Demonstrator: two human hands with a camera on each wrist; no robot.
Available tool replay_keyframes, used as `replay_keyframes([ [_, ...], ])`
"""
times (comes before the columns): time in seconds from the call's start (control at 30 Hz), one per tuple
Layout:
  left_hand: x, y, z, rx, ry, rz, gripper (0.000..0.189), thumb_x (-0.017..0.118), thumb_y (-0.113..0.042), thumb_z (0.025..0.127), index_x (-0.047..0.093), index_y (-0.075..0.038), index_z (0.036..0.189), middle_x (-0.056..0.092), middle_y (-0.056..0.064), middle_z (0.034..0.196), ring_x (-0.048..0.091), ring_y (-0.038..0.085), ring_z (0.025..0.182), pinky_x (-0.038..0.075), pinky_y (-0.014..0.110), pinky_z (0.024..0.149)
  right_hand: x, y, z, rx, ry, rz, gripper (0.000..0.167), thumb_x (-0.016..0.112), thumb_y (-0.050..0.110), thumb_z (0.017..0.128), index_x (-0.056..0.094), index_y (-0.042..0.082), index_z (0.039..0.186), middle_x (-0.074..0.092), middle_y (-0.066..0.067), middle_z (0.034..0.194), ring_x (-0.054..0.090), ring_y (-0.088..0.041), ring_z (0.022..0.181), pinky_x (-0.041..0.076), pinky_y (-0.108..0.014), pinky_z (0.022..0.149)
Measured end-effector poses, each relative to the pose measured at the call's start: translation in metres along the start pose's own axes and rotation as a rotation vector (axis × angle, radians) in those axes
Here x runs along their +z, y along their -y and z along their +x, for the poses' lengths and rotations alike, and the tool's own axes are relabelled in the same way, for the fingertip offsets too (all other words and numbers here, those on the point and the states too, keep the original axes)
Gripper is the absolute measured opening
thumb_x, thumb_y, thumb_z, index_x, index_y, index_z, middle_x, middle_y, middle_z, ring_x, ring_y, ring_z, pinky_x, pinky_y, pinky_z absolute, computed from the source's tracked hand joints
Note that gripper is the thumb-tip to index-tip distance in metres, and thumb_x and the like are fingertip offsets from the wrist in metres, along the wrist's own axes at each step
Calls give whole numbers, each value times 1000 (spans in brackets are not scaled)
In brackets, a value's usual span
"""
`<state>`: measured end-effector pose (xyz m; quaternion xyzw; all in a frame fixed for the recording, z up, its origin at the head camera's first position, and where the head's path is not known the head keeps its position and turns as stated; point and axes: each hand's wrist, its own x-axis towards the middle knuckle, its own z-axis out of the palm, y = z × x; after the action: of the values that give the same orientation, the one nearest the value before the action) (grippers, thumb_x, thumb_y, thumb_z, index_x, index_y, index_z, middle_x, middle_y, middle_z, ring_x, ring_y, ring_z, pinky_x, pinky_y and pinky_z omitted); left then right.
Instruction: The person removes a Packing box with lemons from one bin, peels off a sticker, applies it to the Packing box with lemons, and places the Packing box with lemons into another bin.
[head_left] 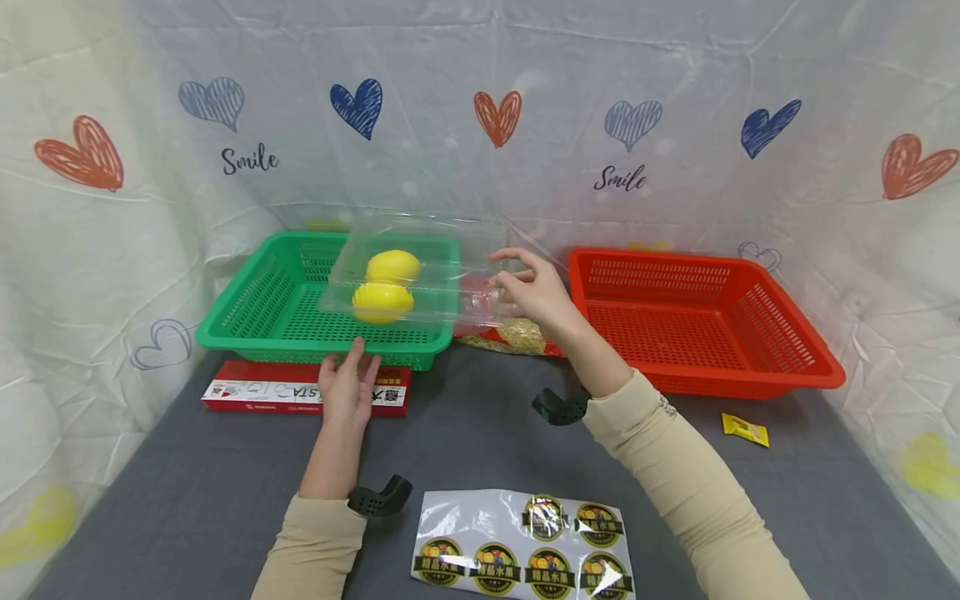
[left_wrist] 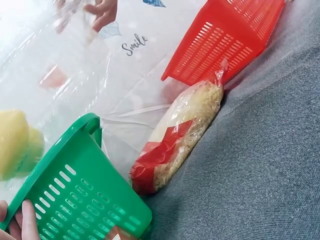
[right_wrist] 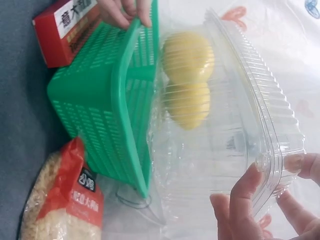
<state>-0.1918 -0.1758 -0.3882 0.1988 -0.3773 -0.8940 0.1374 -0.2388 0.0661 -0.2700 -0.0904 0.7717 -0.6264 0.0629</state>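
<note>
Right hand (head_left: pixel 536 287) pinching edge of clear plastic container (right_wrist: pixel 270 115); two yellow lemons (head_left: pixel 383 302) inside, left of that hand. Left hand (head_left: pixel 348 385) gripping near rim of green basket (head_left: pixel 262 345), basket just beyond it.

The person wears creased, pale beige sleeves (head_left: pixel 682 475); a small dark marking (head_left: pixel 666 406) shows near the right cuff (head_left: pixel 617 404). A black, curved left wrist unit (head_left: pixel 380 497) has small holes; the right wrist unit (head_left: pixel 558 408) is black too.
</note>
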Motion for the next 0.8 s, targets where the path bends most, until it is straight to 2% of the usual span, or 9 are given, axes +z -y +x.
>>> replay_keyframes([
  [0.4, 0, -1, -2, 2, 7, 4, 21, 59, -16, 88, 39, -11, 94, 43, 3, 99, 55, 10, 86, 47, 25, 87, -25, -5, -23, -12, -23, -106, 33, 49, 15, 92, 51, 16, 124, 58, -15, 107, 60, -31, 98, 53, -36, 69],
  [0.63, 0, 0, -1, 3, -5, -1, 20, 59, -16, 88, 42, -11, 98, 44, 3, 101, 55, 11, 87, 47, 26, 87, -35, -7, -34, -17, -26, -116, 33, 49, 14, 91, 51, 15, 125, 56, -18, 109, 58, -35, 98, 52, -30, 64],
  [0.8, 0, 0, -1, 3, 2, -8, 24, 61, -17, 87, 41, -11, 98, 44, 2, 102, 56, 9, 83, 45, 28, 90, -42, -11, -40, -17, -26, -125, 35, 47, 13, 91, 50, 14, 125, 55, -17, 110, 57, -35, 95, 53, -32, 64],
])
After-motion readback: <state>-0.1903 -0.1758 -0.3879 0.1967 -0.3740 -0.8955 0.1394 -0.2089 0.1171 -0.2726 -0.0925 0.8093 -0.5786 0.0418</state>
